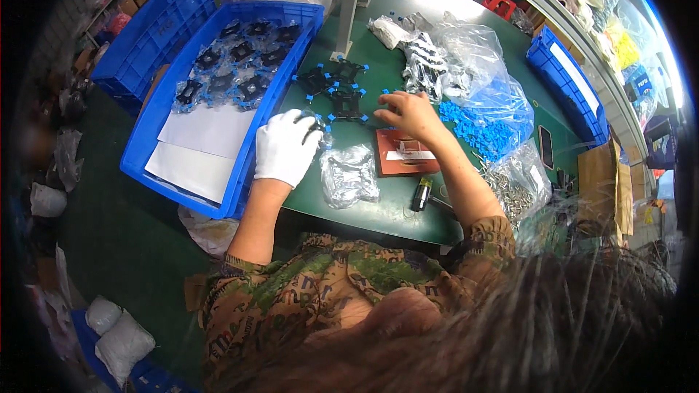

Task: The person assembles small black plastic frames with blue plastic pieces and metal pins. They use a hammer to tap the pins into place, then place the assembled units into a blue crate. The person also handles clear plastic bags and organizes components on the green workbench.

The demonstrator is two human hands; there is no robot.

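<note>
L hand (287, 147) (gloved): fingers curled over wrapped part (319, 123); closure/grip: can't tell. R hand (409, 115): fingers part-open, appar. empty, nr. blk frames (348, 105) on surface (397, 211). Caution: R forearm (470, 178) sweep could scatter adj. clips (477, 133); slack L grip could drop part.

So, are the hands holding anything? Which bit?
The white-gloved left hand seems to hold a dark-and-blue piece, mostly hidden; which part can't be told. The bare right hand looks empty.
</note>
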